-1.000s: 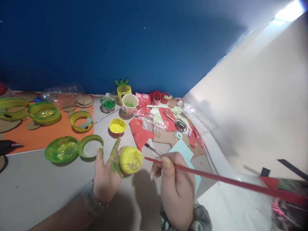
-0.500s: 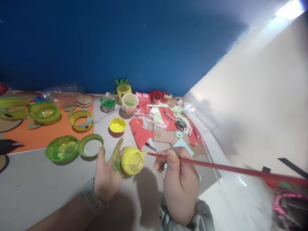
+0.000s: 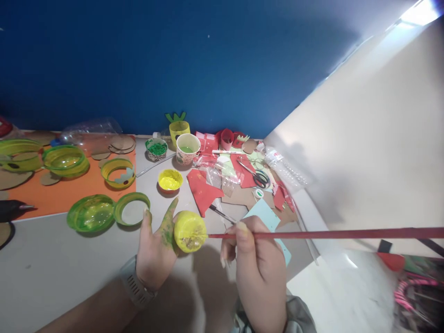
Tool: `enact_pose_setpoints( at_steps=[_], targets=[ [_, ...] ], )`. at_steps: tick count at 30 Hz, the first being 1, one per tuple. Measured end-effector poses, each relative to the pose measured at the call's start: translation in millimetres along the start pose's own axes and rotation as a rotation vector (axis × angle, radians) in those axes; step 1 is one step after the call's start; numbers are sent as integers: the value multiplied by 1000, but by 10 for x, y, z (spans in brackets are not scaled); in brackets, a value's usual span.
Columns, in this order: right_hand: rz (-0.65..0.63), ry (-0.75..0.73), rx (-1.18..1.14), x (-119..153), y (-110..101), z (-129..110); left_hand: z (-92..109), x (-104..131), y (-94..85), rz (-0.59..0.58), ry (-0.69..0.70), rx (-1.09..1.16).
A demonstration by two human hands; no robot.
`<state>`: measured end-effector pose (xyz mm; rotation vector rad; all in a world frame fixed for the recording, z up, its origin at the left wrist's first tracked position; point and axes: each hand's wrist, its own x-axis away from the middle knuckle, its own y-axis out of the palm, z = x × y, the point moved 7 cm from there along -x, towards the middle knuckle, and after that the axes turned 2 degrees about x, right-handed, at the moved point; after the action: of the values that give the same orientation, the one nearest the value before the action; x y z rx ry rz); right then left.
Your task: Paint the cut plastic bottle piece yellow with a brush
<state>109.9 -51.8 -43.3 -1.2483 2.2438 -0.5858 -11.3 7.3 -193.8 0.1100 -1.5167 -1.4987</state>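
Observation:
A yellow-painted bottle bottom (image 3: 189, 224) is supported on my left hand (image 3: 157, 245), its rounded end facing me with a see-through unpainted patch. Two fingers of that hand stretch out, one smeared with green paint; the rest are hidden behind or inside the piece. Pinched in my right hand (image 3: 258, 268) is a long red-handled paintbrush (image 3: 312, 235), held nearly level. Its yellow-coated tip touches the right edge of the bottle bottom. Beyond my hands stand a small bowl of yellow paint (image 3: 169, 180), a bowl of green paint (image 3: 156, 149) and a paper cup (image 3: 188, 149) with greenish liquid.
Green-painted plastic pieces (image 3: 90, 212) lie at the left, some on an orange sheet (image 3: 72, 196). Red paper scraps (image 3: 204, 192), scissors (image 3: 259, 177), a pen (image 3: 222, 213) and a clear bottle (image 3: 284, 169) clutter the right. A blue wall (image 3: 173, 60) rises behind the table.
The brush tip has moved down the face of the bottle bottom to its right edge, and the handle has swung from slanting to nearly level. My left hand stays almost in place.

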Motion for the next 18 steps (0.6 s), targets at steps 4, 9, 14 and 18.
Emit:
enact_pose_setpoints(
  at_steps=[4,9,14,18],
  targets=[
    [73,-47,37,12,-32,-27,-15,0,-5,-6,-9,-1],
    [77,-80,73,97,2,-5,1,-4,30,-4,-2,3],
    [-10,-48,142,146,56,23,18,8,48,20,1,33],
    [12,-6,35,94,-16,4,12,30,55,48,-4,6]
  ],
)
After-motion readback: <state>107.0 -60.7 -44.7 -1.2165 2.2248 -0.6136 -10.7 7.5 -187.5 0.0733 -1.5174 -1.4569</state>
